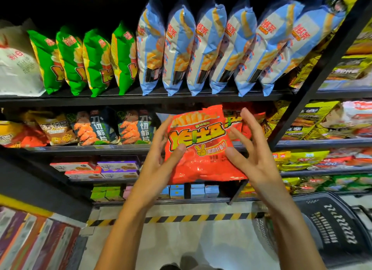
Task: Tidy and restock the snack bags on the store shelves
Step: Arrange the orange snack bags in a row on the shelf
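Observation:
A red snack bag (pixel 201 165) with yellow lettering is held upright in front of the middle shelf (pixel 90 147). My left hand (pixel 159 165) grips its left side, thumb on the front and fingers behind. At the bag's right edge my right hand (pixel 255 159) has its fingers spread, with the thumb touching the front. More red bags of the same kind (pixel 235 118) lie on the shelf right behind it.
The top shelf carries blue bags (pixel 201 52) and green bags (pixel 96 62) standing in rows. Dark shrimp-chip bags (pixel 130 126) sit left of the red bag and yellow bags (pixel 314 120) to the right. A black shelf post (pixel 314 74) slants at the right. A black basket (pixel 332 229) stands at the lower right.

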{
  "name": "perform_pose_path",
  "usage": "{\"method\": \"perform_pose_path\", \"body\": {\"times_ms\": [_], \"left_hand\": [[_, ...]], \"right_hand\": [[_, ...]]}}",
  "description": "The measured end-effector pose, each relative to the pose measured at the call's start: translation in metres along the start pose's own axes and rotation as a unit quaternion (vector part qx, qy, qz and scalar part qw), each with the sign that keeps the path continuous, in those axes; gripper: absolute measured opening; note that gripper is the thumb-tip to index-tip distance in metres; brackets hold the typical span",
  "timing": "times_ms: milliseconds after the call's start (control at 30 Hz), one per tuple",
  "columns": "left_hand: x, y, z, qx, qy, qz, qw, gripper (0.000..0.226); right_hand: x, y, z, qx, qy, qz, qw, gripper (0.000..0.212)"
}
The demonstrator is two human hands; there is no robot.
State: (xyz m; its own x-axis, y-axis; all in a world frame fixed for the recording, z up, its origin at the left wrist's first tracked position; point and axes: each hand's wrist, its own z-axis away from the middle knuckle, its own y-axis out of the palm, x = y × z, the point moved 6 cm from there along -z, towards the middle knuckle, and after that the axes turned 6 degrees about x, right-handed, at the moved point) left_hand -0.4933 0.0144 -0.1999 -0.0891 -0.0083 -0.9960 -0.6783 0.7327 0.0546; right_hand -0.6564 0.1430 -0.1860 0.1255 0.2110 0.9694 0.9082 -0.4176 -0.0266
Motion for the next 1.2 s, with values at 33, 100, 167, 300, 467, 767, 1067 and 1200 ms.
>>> {"method": "perform_pose_path", "body": {"times_ms": [33, 100, 167, 300, 467, 767, 1067, 1200], "left_hand": [[0.000, -0.001, 0.000, -0.011, -0.005, 0.001, 1.000, 0.052], [0.003, -0.004, 0.000, -0.031, -0.031, 0.021, 0.999, 0.040], [0.002, -0.003, 0.001, -0.038, -0.053, 0.040, 0.997, 0.036], [-0.008, 0.004, 0.006, 0.006, -0.046, 0.021, 0.999, 0.038], [-0.026, 0.018, 0.018, 0.098, 0.010, -0.073, 0.992, 0.061], [-0.022, 0.029, 0.023, 0.013, 0.075, -0.230, 0.970, 0.086], [-0.021, 0.019, 0.024, -0.062, 0.091, -0.155, 0.982, 0.060], [-0.016, 0.012, 0.026, -0.096, 0.085, -0.101, 0.987, 0.067]], "right_hand": [[0.004, 0.002, 0.004, 0.042, -0.013, 0.012, 0.999, 0.075], [0.007, 0.007, 0.011, 0.124, -0.018, 0.038, 0.991, 0.068], [0.005, 0.008, 0.018, 0.155, -0.016, 0.071, 0.985, 0.067], [0.008, 0.000, 0.017, 0.030, -0.039, 0.065, 0.997, 0.043], [0.009, -0.018, 0.019, -0.119, -0.042, 0.034, 0.991, 0.020], [0.011, -0.010, 0.021, -0.168, -0.012, -0.026, 0.985, 0.019], [0.021, 0.000, 0.025, -0.071, -0.001, -0.067, 0.995, 0.034], [0.024, 0.007, 0.029, -0.037, -0.037, -0.043, 0.998, 0.039]]}}
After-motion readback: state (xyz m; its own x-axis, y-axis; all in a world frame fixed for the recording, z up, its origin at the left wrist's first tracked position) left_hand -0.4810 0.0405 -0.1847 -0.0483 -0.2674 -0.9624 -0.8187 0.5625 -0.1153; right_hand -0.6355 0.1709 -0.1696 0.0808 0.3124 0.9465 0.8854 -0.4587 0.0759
